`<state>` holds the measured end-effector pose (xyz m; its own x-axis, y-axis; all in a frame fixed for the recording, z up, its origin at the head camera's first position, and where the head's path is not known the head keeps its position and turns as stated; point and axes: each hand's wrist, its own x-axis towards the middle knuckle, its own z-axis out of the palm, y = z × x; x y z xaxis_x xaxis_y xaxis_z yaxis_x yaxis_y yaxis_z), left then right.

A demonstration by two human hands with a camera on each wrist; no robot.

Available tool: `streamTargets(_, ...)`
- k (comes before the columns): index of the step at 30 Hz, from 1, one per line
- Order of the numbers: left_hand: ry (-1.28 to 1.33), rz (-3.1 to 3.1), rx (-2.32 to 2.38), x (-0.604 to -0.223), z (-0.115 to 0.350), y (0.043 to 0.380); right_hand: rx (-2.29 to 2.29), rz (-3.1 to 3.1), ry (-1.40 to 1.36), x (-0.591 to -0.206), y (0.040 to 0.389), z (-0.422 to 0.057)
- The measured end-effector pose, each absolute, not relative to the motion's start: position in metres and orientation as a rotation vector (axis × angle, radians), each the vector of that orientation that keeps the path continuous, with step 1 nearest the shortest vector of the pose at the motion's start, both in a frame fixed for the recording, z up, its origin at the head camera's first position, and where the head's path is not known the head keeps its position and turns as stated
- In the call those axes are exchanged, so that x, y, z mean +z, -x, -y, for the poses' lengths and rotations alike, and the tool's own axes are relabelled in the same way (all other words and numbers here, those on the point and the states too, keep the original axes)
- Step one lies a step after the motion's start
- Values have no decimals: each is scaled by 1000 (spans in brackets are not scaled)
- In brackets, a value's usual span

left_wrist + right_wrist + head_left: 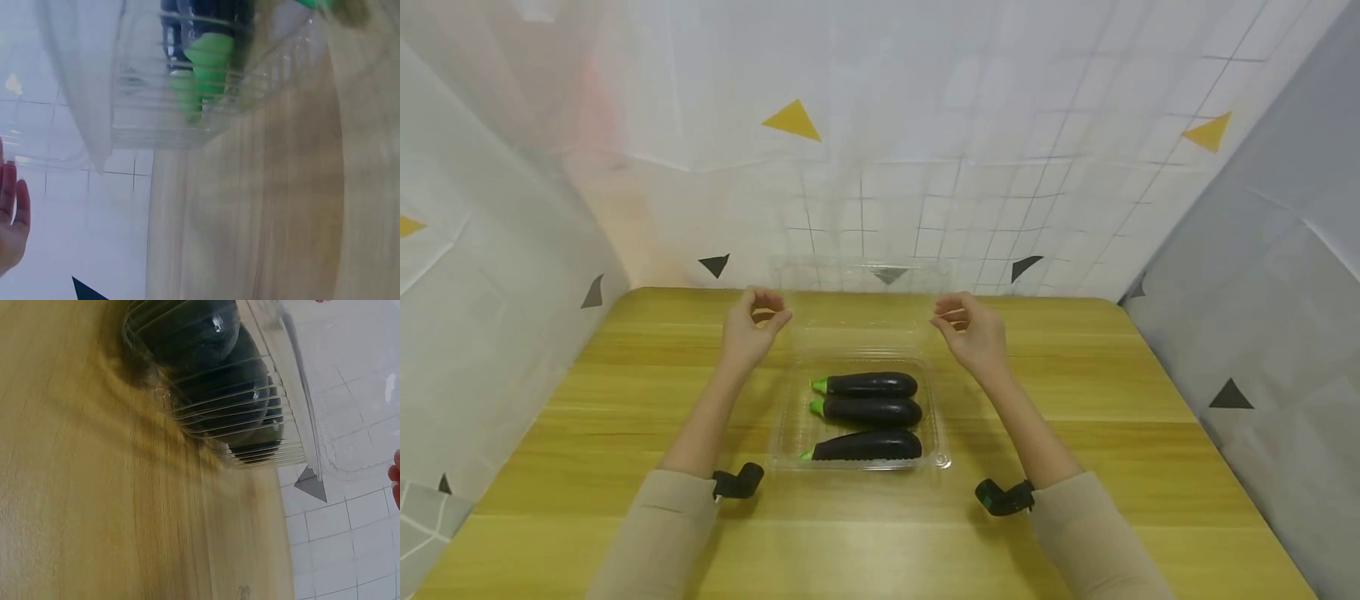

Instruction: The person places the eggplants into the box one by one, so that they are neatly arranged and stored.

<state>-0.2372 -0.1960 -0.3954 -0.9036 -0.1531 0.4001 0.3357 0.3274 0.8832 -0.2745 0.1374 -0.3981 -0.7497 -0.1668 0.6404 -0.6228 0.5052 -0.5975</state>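
Note:
A clear plastic clamshell container (859,465) stands on the table, its hinged lid (863,335) raised at the far side. Inside the base three dark eggplants, a back one (874,384), a middle one (872,411) and a front one (868,445), lie side by side with green stems to the left. My left hand (751,327) pinches the lid's left edge between thumb and fingers. At the opposite edge, my right hand (977,335) pinches the lid likewise. Only part of the left hand (12,219) shows in the left wrist view, and a few right fingertips (396,481) in the right wrist view.
The wooden table (1075,533) extends around the container on both sides. Pale sheets with triangles and grid lines, including the back sheet (895,108), surround it. A black wrist camera (741,481) sits on the left wrist, another black camera (1003,498) on the right.

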Motion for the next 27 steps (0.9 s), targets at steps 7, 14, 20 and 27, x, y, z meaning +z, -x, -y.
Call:
streamTargets(7,68,2158,-1609,-393,193,235,1211,2242,-655,-394,272,-139)
streamTargets(14,63,2149,-1600,-392,192,234,1291,2121,-680,-373,269,-140)
streamTargets(20,52,2175,-1580,-390,190,231,1278,2025,-698,-349,253,-133)
streamTargets(27,69,2173,-1584,-392,192,233,1232,1998,-704,-331,237,-125)
